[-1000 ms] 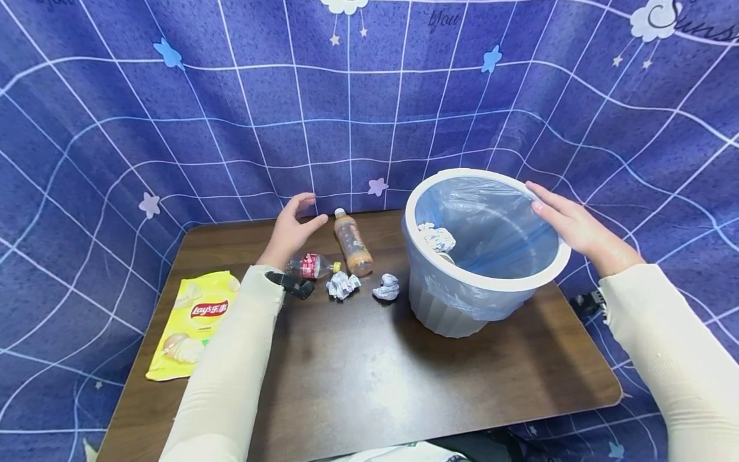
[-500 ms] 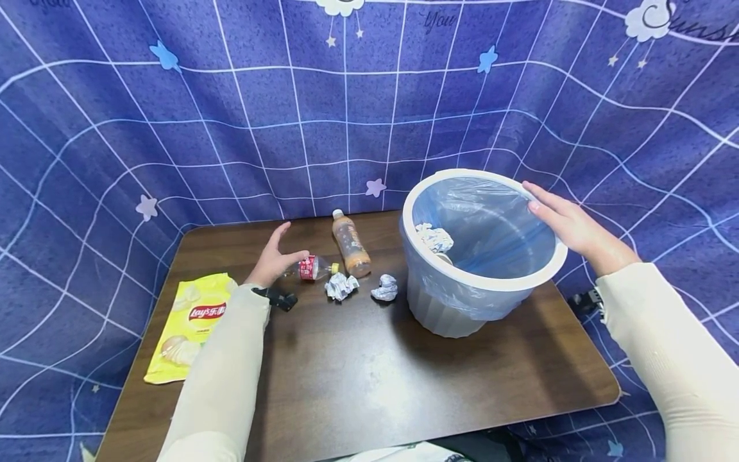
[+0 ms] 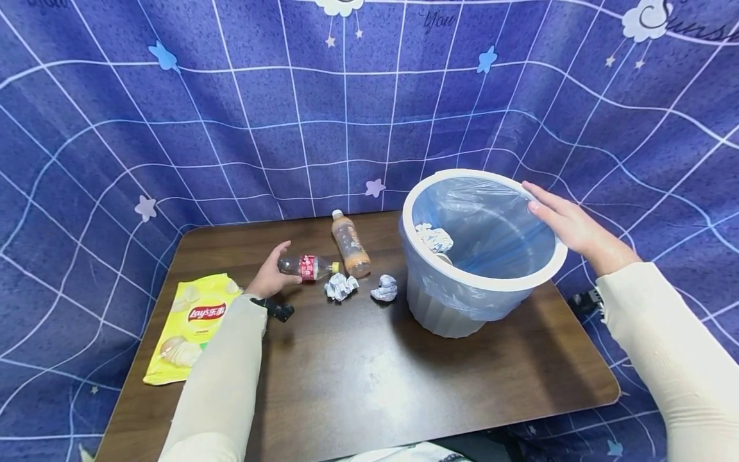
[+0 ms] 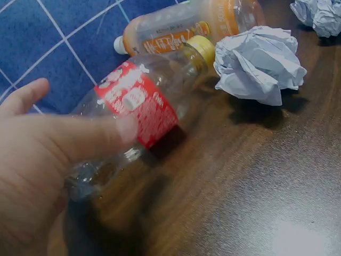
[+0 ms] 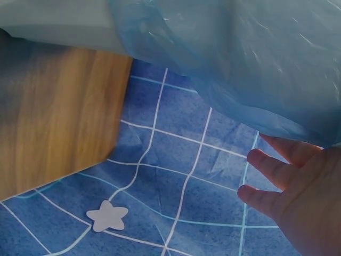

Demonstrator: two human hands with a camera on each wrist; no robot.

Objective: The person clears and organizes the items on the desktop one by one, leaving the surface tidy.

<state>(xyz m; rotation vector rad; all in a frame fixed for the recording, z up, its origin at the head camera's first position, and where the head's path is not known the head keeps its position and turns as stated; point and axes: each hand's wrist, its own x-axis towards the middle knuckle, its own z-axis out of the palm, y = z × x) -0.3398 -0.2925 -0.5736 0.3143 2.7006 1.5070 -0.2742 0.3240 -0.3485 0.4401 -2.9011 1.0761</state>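
A clear plastic bottle (image 3: 291,265) with a red label and yellow cap lies on its side on the brown table. My left hand (image 3: 270,276) is at its base end, with thumb and fingers spread to either side of it. In the left wrist view, the thumb (image 4: 106,133) overlaps the red label while a finger stands away from the bottle. My right hand (image 3: 568,224) rests on the white rim of a lined trash bin (image 3: 444,308), fingers fairly straight. Below the blue liner (image 5: 224,80), the right wrist view shows several relaxed fingers. Crumpled paper (image 3: 434,239) lies inside the bin.
An orange-labelled bottle (image 3: 351,244) lies behind the clear one. Two crumpled paper balls (image 3: 341,287) (image 3: 385,289) sit between bottles and bin. A yellow Lay's chip bag (image 3: 187,321) lies at the table's left. A blue patterned curtain (image 3: 346,128) hangs behind the table.
My left hand has come back from above the bottles, lowering leftward to the base of the clear bottle. The right hand stays on the bin rim.
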